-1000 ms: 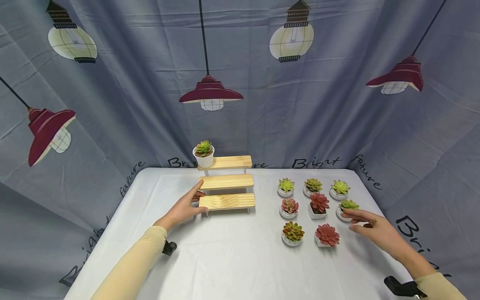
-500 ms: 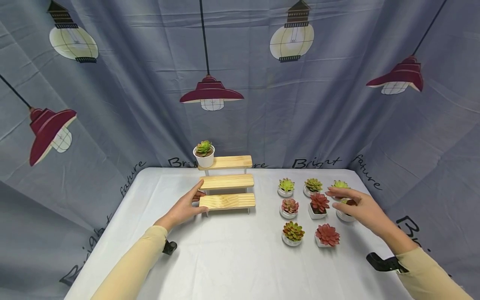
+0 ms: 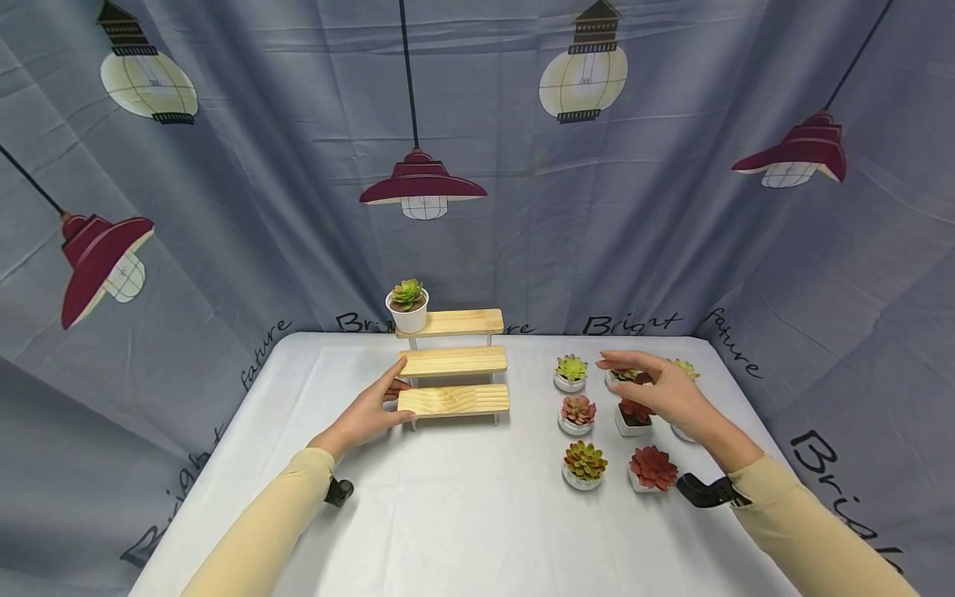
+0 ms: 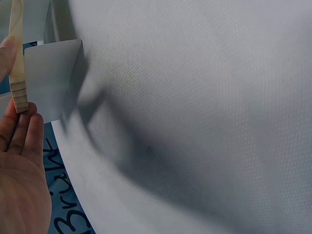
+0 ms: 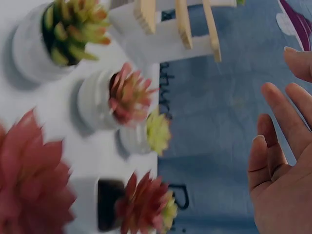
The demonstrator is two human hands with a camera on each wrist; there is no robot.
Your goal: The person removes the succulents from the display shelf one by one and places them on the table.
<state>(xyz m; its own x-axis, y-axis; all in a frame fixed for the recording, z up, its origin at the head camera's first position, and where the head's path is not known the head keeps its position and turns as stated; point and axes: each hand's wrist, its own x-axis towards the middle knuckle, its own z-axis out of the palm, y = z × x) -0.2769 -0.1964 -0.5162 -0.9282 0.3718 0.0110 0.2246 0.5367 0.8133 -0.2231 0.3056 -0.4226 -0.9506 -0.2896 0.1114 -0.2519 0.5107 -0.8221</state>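
My left hand (image 3: 364, 417) grips the left end of a three-tier wooden display stand (image 3: 455, 401). In the left wrist view its thumb and fingertips lie on opposite sides of a board (image 4: 17, 58). A green potted succulent (image 3: 407, 308) sits at the left of the top tier. My right hand (image 3: 667, 394) hovers over the right-hand group of potted succulents, holding nothing, its fingers loosely bent. Beneath it a dark red succulent (image 3: 634, 419) in a square white pot is partly covered. The right wrist view shows a pink succulent (image 5: 129, 97) off to the hand's left.
Other succulents stand about: a yellow-green one (image 3: 571, 370), a pinkish one (image 3: 578, 412), a green-and-red one (image 3: 585, 463) and a red one (image 3: 652, 470). A white cloth covers the table (image 3: 462, 514). Behind hangs a grey-blue curtain (image 3: 515, 249) printed with lamps.
My right hand has moved left and slightly up, from the green succulent at the right edge across the group's back rows. The left hand stays on the stand.
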